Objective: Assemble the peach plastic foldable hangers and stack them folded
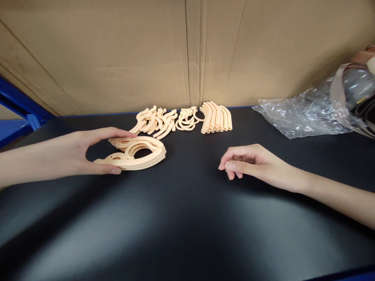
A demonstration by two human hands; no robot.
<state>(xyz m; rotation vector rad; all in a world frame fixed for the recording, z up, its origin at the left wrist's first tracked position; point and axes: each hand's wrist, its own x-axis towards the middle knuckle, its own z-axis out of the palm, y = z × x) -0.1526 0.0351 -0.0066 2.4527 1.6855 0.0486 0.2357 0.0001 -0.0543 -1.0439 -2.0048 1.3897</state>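
At the left of the head view, my left hand (79,152) spans a stack of cream folding hangers (149,159) on the black table. The thumb lies along the near side and a finger along the far side. The hangers are piled flat, with a rounded opening through the middle; their left end is partly hidden by the hand. My right hand (249,162) hovers over the table to the right, its fingers loosely curled and nothing visible in them. Behind the stack lie loose cream hook-shaped pieces (168,121), curved ring-like pieces (186,121) and a row of bent arm pieces (215,117).
The black tabletop (181,218) runs up to a cardboard wall (140,54) at the back. Crumpled clear plastic (304,113) lies at the far right, beside a pale strap (340,89). A blue metal frame (23,97) stands at the left edge.
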